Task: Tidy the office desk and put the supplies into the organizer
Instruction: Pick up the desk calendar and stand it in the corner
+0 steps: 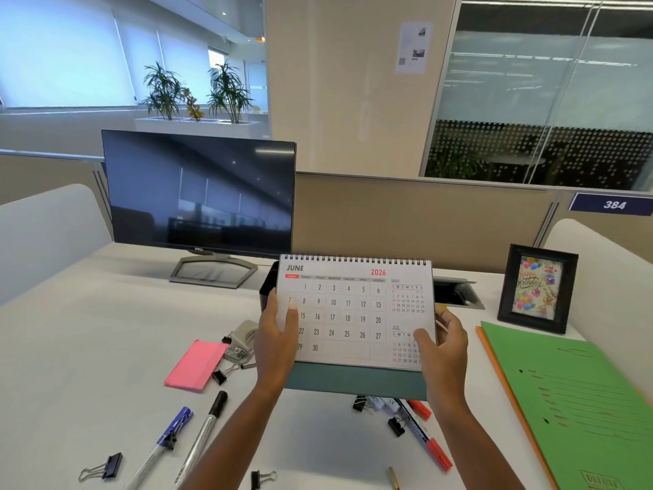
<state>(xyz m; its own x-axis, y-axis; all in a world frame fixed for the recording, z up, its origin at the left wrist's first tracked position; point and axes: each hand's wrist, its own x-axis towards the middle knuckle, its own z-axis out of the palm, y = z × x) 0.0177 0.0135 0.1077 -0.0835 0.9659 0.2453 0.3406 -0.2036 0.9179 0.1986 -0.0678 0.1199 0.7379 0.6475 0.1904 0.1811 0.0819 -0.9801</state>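
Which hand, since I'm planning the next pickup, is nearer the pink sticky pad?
Left. The left hand grips the calendar just right of the pink pad; the right hand holds its far edge.

Printed on spiral calendar [353, 305]: JUNE, 2026, dates 1 to 30, small MAY and JUL grids. On monitor bezel [198, 249]: DELL. On blue partition plate [613, 205]: 384. Inside black frame [537, 288]: HAPPY Birthday.

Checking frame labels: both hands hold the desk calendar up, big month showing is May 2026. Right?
No: the big month is June 2026, not May; May is only a small side grid. The head view shows the left hand and right hand holding the desk calendar up.
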